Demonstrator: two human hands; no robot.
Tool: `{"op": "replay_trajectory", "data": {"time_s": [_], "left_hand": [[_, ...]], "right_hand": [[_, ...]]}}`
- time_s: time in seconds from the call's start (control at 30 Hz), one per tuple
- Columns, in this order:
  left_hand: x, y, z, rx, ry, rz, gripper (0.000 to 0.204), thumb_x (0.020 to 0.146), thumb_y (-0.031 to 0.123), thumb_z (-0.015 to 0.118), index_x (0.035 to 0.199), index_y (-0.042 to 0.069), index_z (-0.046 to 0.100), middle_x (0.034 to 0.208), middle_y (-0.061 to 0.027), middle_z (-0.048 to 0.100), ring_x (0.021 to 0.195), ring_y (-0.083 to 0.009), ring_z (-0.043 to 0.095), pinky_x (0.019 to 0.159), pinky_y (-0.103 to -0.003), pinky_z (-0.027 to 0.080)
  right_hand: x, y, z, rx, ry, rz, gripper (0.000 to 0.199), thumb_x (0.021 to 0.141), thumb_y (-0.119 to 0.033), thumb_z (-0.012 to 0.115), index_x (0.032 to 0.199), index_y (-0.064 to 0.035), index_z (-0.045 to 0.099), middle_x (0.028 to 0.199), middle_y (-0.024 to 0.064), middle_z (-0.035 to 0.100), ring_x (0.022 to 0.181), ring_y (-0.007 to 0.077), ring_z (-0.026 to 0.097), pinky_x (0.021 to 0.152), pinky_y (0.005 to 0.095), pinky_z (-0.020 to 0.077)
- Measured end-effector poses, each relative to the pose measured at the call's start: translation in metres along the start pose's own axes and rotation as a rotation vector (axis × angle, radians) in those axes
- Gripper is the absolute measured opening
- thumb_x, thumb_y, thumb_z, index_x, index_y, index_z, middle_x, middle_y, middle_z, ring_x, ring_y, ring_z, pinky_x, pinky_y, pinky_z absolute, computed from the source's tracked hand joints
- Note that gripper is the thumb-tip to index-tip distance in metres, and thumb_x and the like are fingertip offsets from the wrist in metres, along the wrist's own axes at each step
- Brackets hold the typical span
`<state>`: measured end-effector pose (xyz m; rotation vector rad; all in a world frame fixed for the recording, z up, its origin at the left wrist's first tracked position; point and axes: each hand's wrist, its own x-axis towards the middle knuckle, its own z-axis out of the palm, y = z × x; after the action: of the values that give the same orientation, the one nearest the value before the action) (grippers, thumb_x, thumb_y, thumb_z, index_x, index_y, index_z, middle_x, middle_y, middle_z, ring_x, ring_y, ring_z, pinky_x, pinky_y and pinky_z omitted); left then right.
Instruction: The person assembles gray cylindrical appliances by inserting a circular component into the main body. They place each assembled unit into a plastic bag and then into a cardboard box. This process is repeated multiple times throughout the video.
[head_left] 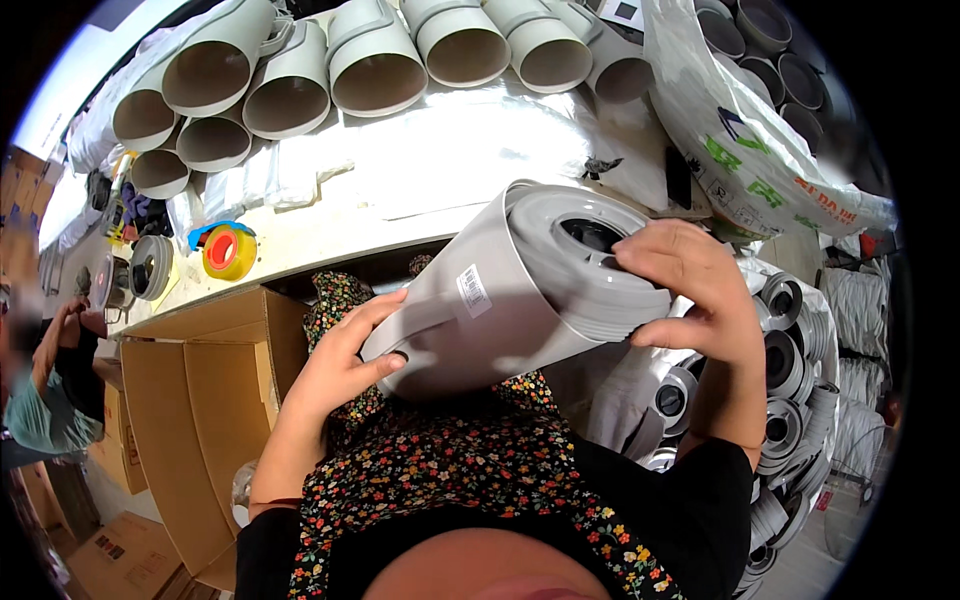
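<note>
A light grey plastic jug body (pixel 440 340) with a white barcode label lies tilted across my lap, its wide mouth facing right. My left hand (pixel 350 355) grips its narrower lower end, thumb and fingers around the wall. At the mouth, my right hand (pixel 690 290) holds a grey round threaded collar (pixel 590 285) with a dark hole in its middle. The collar sits askew, partly inside the mouth, with its threads showing at the lower right. Some of my right fingers curl over the collar's rim near the hole, and the thumb presses its side.
Several similar grey jug bodies (pixel 375 75) lie along the table's back. A yellow tape roll (pixel 230 252) sits at the table's left. An open cardboard box (pixel 160 400) stands left. Several grey collars (pixel 790 420) fill a bag at right. Another person (pixel 55 400) is far left.
</note>
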<state>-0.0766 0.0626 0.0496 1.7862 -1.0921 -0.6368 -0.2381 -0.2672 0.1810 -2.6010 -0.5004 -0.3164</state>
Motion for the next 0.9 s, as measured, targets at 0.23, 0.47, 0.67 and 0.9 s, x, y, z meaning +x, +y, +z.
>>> {"op": "replay_trajectory", "data": {"time_s": [0.23,0.47,0.67,0.9], "left_hand": [[0.008,-0.012,0.006,0.003,0.128,-0.023,0.055,0.075,0.012,0.064,0.126,0.007,0.047,0.122,-0.0151,0.053,0.112,-0.0287,0.052,0.095,-0.035,0.041],[0.011,-0.025,-0.005,-0.156,0.109,-0.093,0.048,0.074,0.009,0.064,0.120,0.005,0.051,0.113,-0.0132,0.057,0.105,-0.0255,0.055,0.091,-0.033,0.042],[-0.008,0.013,0.028,-0.032,0.199,-0.119,0.037,0.076,0.015,0.067,0.109,0.003,0.055,0.097,-0.0144,0.060,0.086,-0.0242,0.059,0.076,-0.032,0.047],[-0.004,0.003,0.003,-0.034,0.054,-0.210,0.039,0.076,0.020,0.068,0.109,0.004,0.055,0.090,-0.0123,0.060,0.088,-0.0254,0.059,0.078,-0.033,0.046]], "right_hand": [[0.022,-0.004,0.056,-0.131,0.433,0.051,0.058,0.061,-0.033,0.075,0.111,-0.0056,0.061,0.094,0.0114,0.058,0.077,0.0248,0.053,0.068,0.0334,0.0433],[0.023,-0.003,0.064,-0.060,0.394,0.014,0.059,0.061,-0.030,0.076,0.112,-0.0049,0.060,0.092,0.0115,0.060,0.078,0.0249,0.056,0.068,0.0326,0.0446],[0.040,0.011,0.065,0.023,0.275,0.258,0.040,0.076,-0.026,0.064,0.107,-0.0011,0.061,0.094,0.0142,0.061,0.086,0.0300,0.057,0.079,0.0358,0.0432],[0.069,0.001,0.002,0.496,0.111,0.143,0.052,0.089,-0.041,0.047,0.123,-0.0030,0.051,0.117,0.0120,0.056,0.112,0.0236,0.050,0.097,0.0347,0.0361]]}}
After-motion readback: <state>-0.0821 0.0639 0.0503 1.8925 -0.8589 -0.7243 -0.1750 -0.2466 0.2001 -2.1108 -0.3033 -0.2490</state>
